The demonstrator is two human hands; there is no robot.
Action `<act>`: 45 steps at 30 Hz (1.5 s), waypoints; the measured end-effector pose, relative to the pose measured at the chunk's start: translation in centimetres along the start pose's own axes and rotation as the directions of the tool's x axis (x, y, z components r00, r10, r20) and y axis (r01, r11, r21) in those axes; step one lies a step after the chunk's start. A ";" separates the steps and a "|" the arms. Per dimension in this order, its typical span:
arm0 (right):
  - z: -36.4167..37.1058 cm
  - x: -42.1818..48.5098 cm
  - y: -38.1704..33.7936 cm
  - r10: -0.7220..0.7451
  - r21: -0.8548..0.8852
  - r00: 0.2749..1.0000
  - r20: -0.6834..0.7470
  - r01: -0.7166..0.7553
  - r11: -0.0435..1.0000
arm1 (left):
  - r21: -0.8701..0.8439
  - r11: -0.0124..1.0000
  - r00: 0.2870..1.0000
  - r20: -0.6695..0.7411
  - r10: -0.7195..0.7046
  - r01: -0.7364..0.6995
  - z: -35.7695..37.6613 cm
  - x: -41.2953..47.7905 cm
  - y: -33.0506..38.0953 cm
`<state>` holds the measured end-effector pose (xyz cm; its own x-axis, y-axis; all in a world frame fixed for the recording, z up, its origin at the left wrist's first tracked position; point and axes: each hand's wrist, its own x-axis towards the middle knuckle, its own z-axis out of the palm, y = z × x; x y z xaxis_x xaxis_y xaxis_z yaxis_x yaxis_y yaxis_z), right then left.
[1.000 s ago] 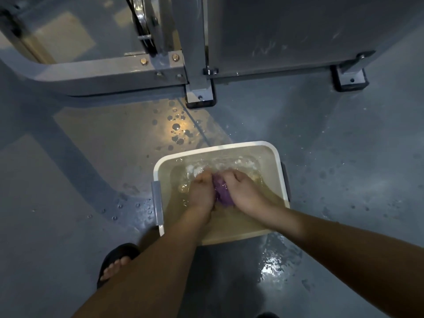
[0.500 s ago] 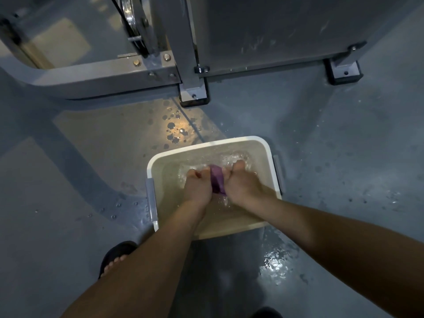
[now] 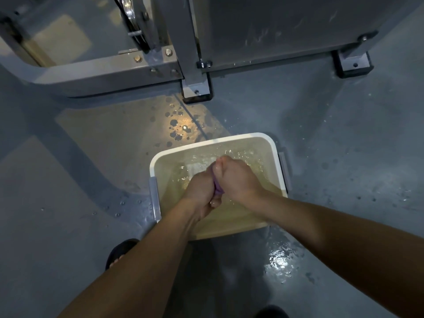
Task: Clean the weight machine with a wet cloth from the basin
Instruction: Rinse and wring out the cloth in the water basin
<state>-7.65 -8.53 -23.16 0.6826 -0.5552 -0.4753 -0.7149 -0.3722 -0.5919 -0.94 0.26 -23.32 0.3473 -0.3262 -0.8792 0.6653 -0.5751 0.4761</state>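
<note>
Grey-blue floor [image 3: 68, 226] is seen across the whole frame, wet in places. At the upper left and upper centre the weight machine [image 3: 103, 74] is shown, its grey steel base rail bolted to an upright post that is set on a black rubber foot [image 3: 196, 91]. At the lower left a foot in a dark sandal [image 3: 121, 251] is planted on the floor, near the basin's near left corner. Water droplets [image 3: 176, 127] are scattered between the rubber foot and the basin. The white-rimmed basin [image 3: 213, 141] is placed at the centre of the frame and is filled with cloudy, rippled water [image 3: 254, 161]. Over it, the left hand [image 3: 199, 191] is curled into a fist around the purple cloth [image 3: 218, 191], and the right hand [image 3: 236, 177] is clenched on the same cloth. The two fists are pressed together, so that only a narrow strip of cloth is left visible between them. At the lower right of the basin a shiny puddle [image 3: 278, 260] is spread on the floor, and at the upper right a second rubber foot [image 3: 352, 65] is seen below a grey panel [image 3: 286, 26].
</note>
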 end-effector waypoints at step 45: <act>-0.8 -1.3 0.3 0.136 0.033 0.990 -0.034 -0.135 0.990 | -0.133 0.984 0.993 0.020 -0.114 0.115 0.0 -1.9 1.0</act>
<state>-8.90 -8.50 -22.26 0.5735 -0.6257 -0.5288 -0.7950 -0.2695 -0.5434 -0.95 0.33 -21.16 0.2561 -0.2739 -0.9270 0.7826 -0.5042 0.3651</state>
